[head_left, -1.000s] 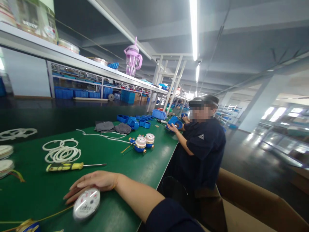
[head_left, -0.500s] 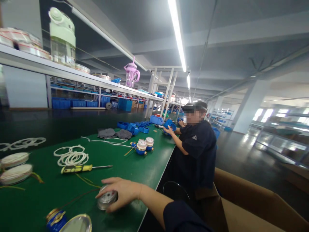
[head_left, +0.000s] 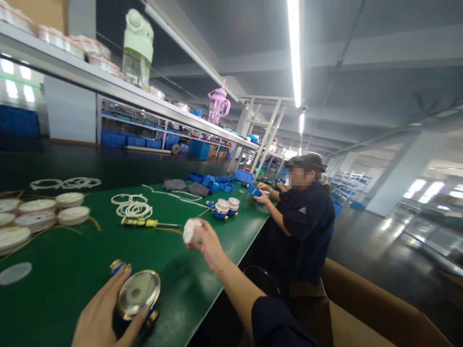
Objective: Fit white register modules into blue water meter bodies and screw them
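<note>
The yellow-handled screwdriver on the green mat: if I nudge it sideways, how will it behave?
The screwdriver lies flat on the green mat, clear of both hands. Its round handle and thin shaft suggest it would probably roll rather than slide. It looks stiff and handle-heavy, so it would likely pivot about the handle. The white rings just beyond it might stop it.

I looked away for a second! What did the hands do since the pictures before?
The right hand lifted the white dial piece off the green table and holds it up. The left hand came into view, gripping the blue meter body. The screwdriver and white rings stayed put.
</note>
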`<state>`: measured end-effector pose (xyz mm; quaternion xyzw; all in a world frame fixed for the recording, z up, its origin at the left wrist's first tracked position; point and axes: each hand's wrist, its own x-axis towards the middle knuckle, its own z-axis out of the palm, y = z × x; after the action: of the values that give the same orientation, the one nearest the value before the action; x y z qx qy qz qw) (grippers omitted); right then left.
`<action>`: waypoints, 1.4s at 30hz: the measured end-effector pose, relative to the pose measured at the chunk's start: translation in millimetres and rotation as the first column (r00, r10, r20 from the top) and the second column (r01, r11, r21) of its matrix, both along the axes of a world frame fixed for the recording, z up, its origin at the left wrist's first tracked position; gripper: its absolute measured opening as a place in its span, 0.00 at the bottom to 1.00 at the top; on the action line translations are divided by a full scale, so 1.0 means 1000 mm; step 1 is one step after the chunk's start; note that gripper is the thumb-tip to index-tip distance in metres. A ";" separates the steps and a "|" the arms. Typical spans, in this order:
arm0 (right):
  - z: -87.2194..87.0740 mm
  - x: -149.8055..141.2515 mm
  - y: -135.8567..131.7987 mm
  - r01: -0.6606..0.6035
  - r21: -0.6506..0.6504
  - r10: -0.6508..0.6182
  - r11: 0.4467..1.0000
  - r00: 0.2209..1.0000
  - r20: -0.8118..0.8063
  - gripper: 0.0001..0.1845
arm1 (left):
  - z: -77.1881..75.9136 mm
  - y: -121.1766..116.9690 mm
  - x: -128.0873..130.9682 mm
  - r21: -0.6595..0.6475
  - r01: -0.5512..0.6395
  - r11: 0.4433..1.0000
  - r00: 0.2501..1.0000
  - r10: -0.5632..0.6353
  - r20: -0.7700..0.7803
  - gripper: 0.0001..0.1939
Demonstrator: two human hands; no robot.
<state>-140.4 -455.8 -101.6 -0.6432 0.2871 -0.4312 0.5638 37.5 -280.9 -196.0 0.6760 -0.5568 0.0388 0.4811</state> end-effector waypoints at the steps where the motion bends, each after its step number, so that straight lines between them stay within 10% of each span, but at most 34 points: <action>1: 0.005 0.001 -0.002 0.009 0.048 -0.011 0.999 0.999 0.048 0.32 | 0.001 0.001 -0.002 0.039 0.004 0.999 0.999 -0.002 -0.051 0.33; 10: 0.055 0.005 0.028 -0.113 0.186 0.061 0.976 0.962 0.267 0.29 | 0.031 -0.002 -0.020 0.140 0.045 0.989 0.957 -0.002 -0.292 0.37; 15: 0.070 0.009 0.060 0.062 -0.198 -0.027 0.978 0.984 0.174 0.30 | 0.043 0.006 -0.014 0.156 0.070 0.985 0.942 -0.014 -0.336 0.38; 19: 0.062 0.008 0.075 -0.126 -0.568 0.009 0.813 0.979 -0.205 0.38 | 0.048 0.013 -0.012 0.159 0.103 0.982 0.930 -0.038 -0.366 0.42; 24: 0.036 0.016 0.088 -0.545 -0.511 0.133 0.665 0.759 -0.637 0.29 | 0.052 0.018 -0.013 0.136 0.167 0.977 0.911 -0.100 -0.400 0.45; 42: 0.020 0.032 0.077 -0.652 -0.418 0.329 0.632 0.715 -0.617 0.27 | 0.056 0.016 -0.002 0.130 0.290 0.948 0.870 -0.204 -0.448 0.39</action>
<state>-108.7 -379.1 -81.2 -0.9293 0.0696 -0.1463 0.3320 36.0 -265.2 -140.2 0.6342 -0.5206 -0.2269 0.5247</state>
